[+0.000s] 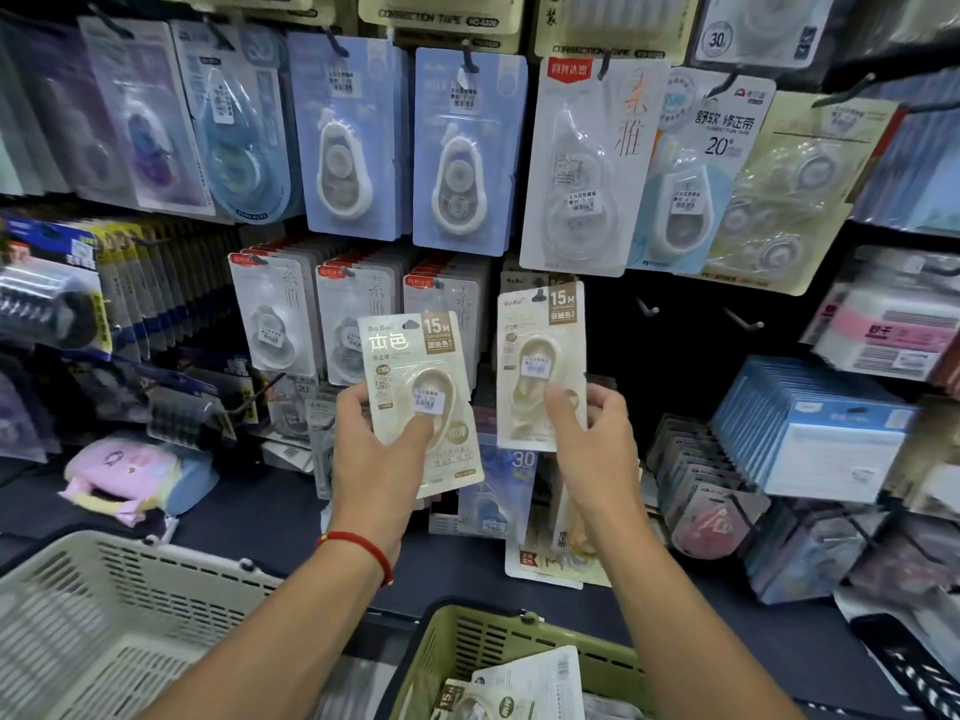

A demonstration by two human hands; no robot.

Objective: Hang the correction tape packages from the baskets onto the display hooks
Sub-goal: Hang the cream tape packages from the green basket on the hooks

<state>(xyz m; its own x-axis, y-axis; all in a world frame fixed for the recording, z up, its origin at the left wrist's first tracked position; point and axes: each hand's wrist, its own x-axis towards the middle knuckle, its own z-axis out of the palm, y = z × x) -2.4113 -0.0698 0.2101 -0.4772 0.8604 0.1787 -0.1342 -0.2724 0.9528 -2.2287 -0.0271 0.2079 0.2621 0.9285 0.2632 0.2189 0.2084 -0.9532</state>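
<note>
Cream blister cards, 1 in each hand, are up in front of the display wall: the left hand (376,449) pinches a correction tape package (420,402) by its lower part, thumb pressed on the clear bubble, while the right hand (592,433) grips a second, matching package (540,363) by its lower half, its hang hole apparently at or on a hook (540,295). Judging by the thin card and plastic shell, each should be light and fairly stiff but easy to crease, with a slick bubble, so holding by the card edges below the dispenser looks safest, leaving the top hole free. Both cards read "BoBo" and "15M", each carrying a small white price sticker too blurred to read. More packages lie in the green basket (441,646); a white basket (156,569) sits left of it. Above, other cards read "CORRECTION TAPE", "20" and "30". Bare hooks (647,307) stand just right of the second package.
</note>
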